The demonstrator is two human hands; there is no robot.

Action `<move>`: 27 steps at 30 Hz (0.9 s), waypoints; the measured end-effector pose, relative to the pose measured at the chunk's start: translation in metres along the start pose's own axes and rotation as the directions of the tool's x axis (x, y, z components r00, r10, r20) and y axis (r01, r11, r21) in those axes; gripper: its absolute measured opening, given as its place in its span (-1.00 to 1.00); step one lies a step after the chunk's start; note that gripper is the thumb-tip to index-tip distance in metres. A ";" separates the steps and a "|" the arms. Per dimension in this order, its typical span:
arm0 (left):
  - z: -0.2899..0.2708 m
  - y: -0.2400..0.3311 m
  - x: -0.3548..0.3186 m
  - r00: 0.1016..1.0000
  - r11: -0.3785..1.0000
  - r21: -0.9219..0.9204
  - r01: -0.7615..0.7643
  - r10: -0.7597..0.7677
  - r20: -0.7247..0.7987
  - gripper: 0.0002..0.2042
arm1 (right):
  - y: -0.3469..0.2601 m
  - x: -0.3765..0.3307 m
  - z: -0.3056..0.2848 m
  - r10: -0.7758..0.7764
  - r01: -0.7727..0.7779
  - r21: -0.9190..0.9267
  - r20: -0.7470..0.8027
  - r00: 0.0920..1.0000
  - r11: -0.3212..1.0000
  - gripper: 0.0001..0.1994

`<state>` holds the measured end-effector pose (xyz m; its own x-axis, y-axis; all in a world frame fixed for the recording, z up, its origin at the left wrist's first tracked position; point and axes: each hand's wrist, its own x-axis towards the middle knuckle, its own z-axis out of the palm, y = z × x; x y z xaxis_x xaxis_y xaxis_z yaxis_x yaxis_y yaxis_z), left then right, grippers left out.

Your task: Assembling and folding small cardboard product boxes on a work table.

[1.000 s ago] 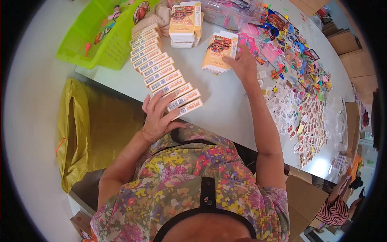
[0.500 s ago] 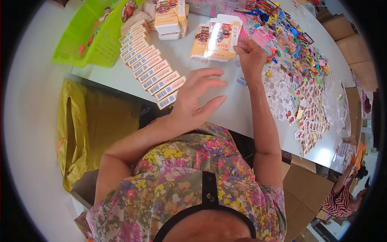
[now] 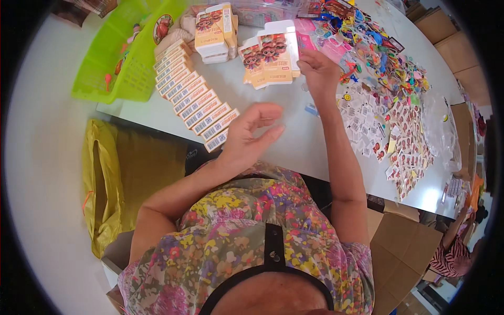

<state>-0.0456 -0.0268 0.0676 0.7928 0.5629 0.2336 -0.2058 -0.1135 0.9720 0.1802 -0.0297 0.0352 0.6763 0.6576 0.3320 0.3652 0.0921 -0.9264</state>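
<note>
On the table ahead, several flat, unfolded small cartons (image 3: 264,73) lie overlapping, printed in orange and white with cartoon figures. My right hand (image 3: 318,73) is at their right side, with thumb and fingertips pinched at the edge of the top carton (image 3: 278,62). My left hand (image 3: 251,134) hovers above the table's front edge, empty, its fingers curved and the thumb apart from them. Close to its left runs a slanting row of narrow folded boxes (image 3: 191,100), their barcoded ends facing up. Behind that row stands a stack of more cartons (image 3: 211,37).
A green plastic basket (image 3: 113,79) stands at the far left with small items inside. Colourful small toys (image 3: 367,42) pile up at the far right, with sticker sheets (image 3: 404,142) and small clear packets nearer. A yellow bag (image 3: 102,184) hangs beside the table. Another person (image 3: 454,254) sits at right.
The view has shifted slightly. My left hand's fingers have drawn closer together and curled a little. The top flat carton is tilted differently, with my right hand still at its edge.
</note>
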 end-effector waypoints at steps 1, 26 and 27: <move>0.004 0.004 0.003 0.987 0.994 -0.104 0.015 -0.031 -0.155 -0.68 | -0.007 -0.003 -0.009 -0.001 0.001 -0.006 0.001 1.000 1.000 -0.74; 0.049 -0.017 0.009 0.873 0.811 -0.358 0.462 -0.346 0.343 -0.68 | -0.083 -0.160 -0.094 0.186 -0.188 -0.023 -0.061 0.981 0.982 -0.84; 0.044 -0.012 0.006 0.880 0.798 -0.390 0.460 -0.350 0.322 -0.74 | -0.087 -0.158 -0.090 0.249 -0.249 0.013 -0.012 0.968 0.969 -0.86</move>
<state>-0.0132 -0.0575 0.0586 0.9542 0.2713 -0.1264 -0.0230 0.4877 0.8727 0.0989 -0.2091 0.0789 0.7538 0.6505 0.0933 0.1772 -0.0645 -0.9821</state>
